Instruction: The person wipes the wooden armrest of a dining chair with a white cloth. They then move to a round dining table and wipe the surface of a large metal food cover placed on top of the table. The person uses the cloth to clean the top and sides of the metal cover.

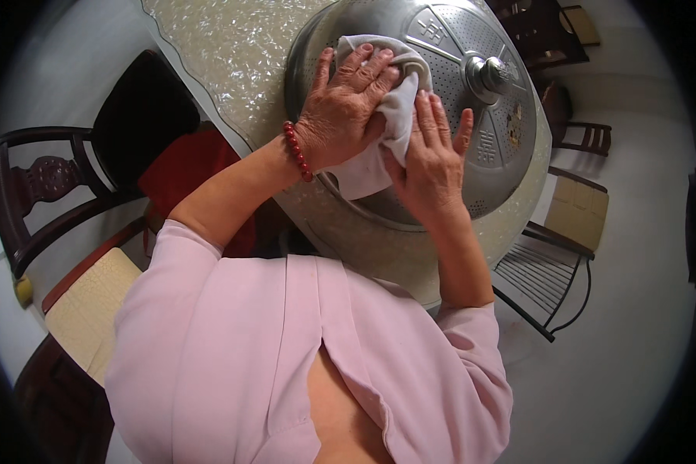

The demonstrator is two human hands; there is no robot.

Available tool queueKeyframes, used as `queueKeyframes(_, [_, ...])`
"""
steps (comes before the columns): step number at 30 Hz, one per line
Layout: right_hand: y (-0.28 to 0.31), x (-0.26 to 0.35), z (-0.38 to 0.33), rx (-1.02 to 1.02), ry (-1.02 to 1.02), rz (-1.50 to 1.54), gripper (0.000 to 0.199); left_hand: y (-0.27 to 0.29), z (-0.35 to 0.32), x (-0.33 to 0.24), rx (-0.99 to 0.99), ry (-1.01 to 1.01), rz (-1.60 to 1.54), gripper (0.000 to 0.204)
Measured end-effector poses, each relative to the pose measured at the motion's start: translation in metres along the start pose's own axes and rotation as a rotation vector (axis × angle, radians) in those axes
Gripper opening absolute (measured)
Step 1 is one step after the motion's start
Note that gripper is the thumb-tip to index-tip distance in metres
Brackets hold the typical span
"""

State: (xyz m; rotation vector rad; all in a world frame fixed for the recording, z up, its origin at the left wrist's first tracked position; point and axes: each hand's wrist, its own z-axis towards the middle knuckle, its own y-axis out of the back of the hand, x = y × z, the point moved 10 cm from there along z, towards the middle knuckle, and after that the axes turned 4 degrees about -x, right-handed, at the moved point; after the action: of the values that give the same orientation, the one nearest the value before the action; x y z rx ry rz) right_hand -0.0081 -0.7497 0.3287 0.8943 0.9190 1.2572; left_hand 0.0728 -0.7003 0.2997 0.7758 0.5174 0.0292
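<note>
A domed stainless steel lid [510, 174] with rows of small holes, raised patterns and a round metal knob [493, 77] sits on the table. Over its left side lies a crumpled white cloth [398, 108]. My left hand [344, 108], a red bead bracelet at its wrist, presses the cloth against the metal, its fingers bent over the fabric and its thumb against a fold. To the right, my right hand [433, 158] rests with outstretched fingers on the dome, its thumb side touching the cloth's edge. Part of the cloth hangs below my left palm.
The table [216, 54] has a shiny, pale mottled top with a wavy edge. Dark carved wooden chairs [42, 182] stand at the left, with a red cloth [193, 170] near the table edge. On the right is a slatted metal-framed chair [545, 282] with a beige pad.
</note>
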Motion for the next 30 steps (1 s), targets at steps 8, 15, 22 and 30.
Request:
queueKeyframes(8, [0.014, 0.005, -0.024, 0.109, 0.126, 0.246, 0.055, 0.010, -0.037, -0.025, 0.001, -0.219, -0.130, 0.042])
queueKeyframes(15, [-0.003, -0.008, 0.013, 0.006, 0.070, 0.167, 0.051, -0.003, 0.031, 0.006, -0.030, -0.151, -0.035, 0.051])
queueKeyframes(22, [0.011, -0.011, -0.021, 0.040, 0.137, 0.367, 0.047, 0.008, -0.004, -0.032, 0.044, -0.315, -0.221, 0.038])
queueKeyframes(30, [-0.001, -0.019, -0.003, -0.064, 0.062, 0.277, 0.052, -0.013, 0.037, -0.013, 0.022, -0.294, -0.103, 0.044])
